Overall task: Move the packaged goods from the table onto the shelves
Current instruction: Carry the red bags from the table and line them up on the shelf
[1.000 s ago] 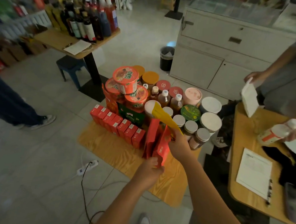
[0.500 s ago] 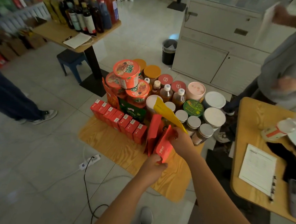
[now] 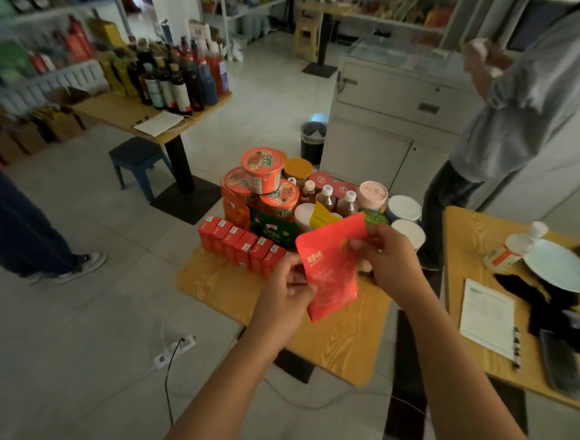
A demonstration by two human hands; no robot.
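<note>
A red pouch (image 3: 329, 270) is lifted above the small wooden table (image 3: 229, 287), face toward me. My left hand (image 3: 288, 293) pinches its lower left edge and my right hand (image 3: 387, 257) grips its upper right corner. Behind it on the table stand a row of small red boxes (image 3: 239, 243), stacked orange noodle cups (image 3: 262, 180), a green pouch (image 3: 274, 229), a yellow pouch (image 3: 321, 217), small bottles (image 3: 326, 198) and white-lidded tubs (image 3: 404, 209). Shelves (image 3: 52, 10) with goods line the far left wall.
A table with many bottles (image 3: 174, 81) and a blue stool (image 3: 138, 161) stand at the left. A person's legs (image 3: 23, 232) are at the far left; another person (image 3: 516, 108) stands at the right by a white cabinet (image 3: 388, 123). A side table (image 3: 468, 249) holds papers. A power strip (image 3: 173, 349) lies on the floor.
Both hands raised the red pouch off the table and turned it flat toward me. The camera tilted up, showing more of the room. The person at the right lifted their hands.
</note>
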